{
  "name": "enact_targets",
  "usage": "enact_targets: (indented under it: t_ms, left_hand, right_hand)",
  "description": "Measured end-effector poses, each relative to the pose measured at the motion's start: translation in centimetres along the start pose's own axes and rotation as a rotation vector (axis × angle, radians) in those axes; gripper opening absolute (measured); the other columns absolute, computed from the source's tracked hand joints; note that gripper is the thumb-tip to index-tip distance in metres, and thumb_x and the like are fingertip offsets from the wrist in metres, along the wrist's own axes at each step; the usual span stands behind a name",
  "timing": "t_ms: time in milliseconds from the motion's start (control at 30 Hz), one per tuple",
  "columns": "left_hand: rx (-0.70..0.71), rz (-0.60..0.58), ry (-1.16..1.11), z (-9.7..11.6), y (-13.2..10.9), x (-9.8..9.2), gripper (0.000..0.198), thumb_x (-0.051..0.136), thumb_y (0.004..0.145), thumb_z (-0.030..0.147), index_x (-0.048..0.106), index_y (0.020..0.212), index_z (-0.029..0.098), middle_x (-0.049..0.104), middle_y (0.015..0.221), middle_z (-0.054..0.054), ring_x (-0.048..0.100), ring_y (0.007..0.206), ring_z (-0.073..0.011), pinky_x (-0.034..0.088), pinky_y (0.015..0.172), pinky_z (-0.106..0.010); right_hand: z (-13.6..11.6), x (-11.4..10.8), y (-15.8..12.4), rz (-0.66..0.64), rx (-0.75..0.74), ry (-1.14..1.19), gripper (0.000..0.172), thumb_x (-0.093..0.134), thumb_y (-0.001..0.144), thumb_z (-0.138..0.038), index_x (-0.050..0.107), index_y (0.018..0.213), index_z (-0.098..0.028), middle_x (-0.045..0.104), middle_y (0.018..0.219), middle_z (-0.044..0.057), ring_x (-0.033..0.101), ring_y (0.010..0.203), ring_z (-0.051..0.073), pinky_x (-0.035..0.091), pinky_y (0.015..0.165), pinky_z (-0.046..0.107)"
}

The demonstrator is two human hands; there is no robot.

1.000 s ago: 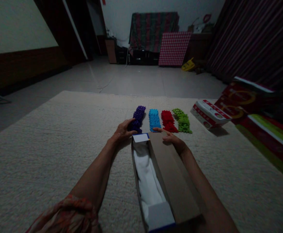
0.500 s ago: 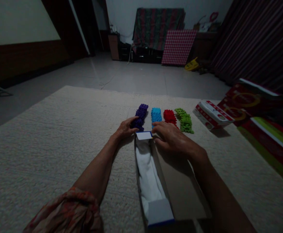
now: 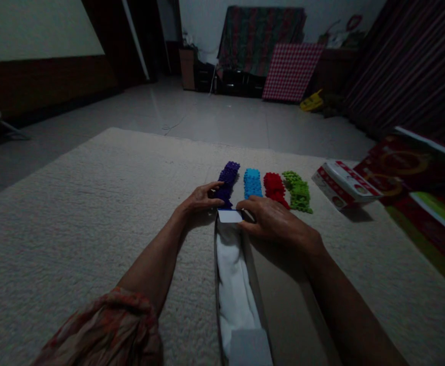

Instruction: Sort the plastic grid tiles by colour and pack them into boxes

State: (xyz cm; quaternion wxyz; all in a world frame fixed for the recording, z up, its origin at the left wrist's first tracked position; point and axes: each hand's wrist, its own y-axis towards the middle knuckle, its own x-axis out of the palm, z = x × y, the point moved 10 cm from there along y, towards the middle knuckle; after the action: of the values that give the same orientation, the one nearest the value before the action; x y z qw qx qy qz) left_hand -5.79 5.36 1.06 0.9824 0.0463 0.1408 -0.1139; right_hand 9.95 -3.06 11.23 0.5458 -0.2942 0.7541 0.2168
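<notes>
A long narrow cardboard box (image 3: 260,274) lies open in front of me, its lid folded out to the right. Folded white cloth (image 3: 233,274) fills it, and small white end flaps (image 3: 230,216) stand at the far and near ends. My left hand (image 3: 199,198) is just beyond the box's far left corner, thumb and fingers apart, fingertips against a row of purple interlocking plastic pieces (image 3: 229,178). With thumb and forefinger, my right hand (image 3: 276,218) grips the box's far right corner by the flap. Rows of blue pieces (image 3: 252,182), red pieces (image 3: 275,188) and green pieces (image 3: 299,192) lie beyond it.
A red and white carton (image 3: 344,185) sits on the cream mat (image 3: 131,173) at the right. Larger red boxes (image 3: 409,157) stand along the right edge. Farther back are the tiled floor (image 3: 215,117), a cloth-draped cabinet (image 3: 260,43) and a checked panel (image 3: 293,71).
The view has shifted slightly, moving the scene a little to the right. My right thumb and forefinger have drawn in at the box's far corner. The left hand stays by the purple pieces.
</notes>
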Motion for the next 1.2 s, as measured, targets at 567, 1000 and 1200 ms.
enact_targets:
  t_ms: [567,1000,1200]
  left_hand:
    - [-0.122,0.038,-0.306,-1.1,-1.1,0.5,0.041,0.081,0.071,0.028,0.071,0.109,0.016,0.072,0.097,-0.01,0.066,0.081,-0.0211,0.051,0.077,-0.039]
    - [-0.12,0.013,-0.217,-0.3,-1.6,0.9,0.049,0.077,0.074,0.033,0.068,0.119,0.016,0.071,0.1,-0.013,0.067,0.086,-0.0264,0.052,0.076,-0.043]
    - [0.079,0.024,0.21,1.2,-0.4,0.1,0.059,0.087,0.061,0.031,0.071,0.116,0.019,0.064,0.122,-0.016,0.057,0.118,-0.035,0.042,0.105,-0.049]
  right_hand:
    - [3.2,-2.8,-1.0,0.351,-0.005,0.24,0.028,0.062,0.088,-0.032,0.069,0.112,-0.018,0.072,0.112,0.011,0.069,0.096,0.024,0.055,0.085,0.039]
    - [3.0,-1.9,-1.4,0.223,0.005,0.235,0.04,0.064,0.087,-0.038,0.064,0.122,-0.019,0.066,0.127,0.014,0.064,0.115,0.028,0.053,0.099,0.046]
    - [2.9,-3.3,-2.7,0.311,-0.038,0.146,0.049,0.066,0.087,-0.043,0.057,0.13,-0.02,0.053,0.144,0.017,0.049,0.135,0.03,0.042,0.112,0.05]
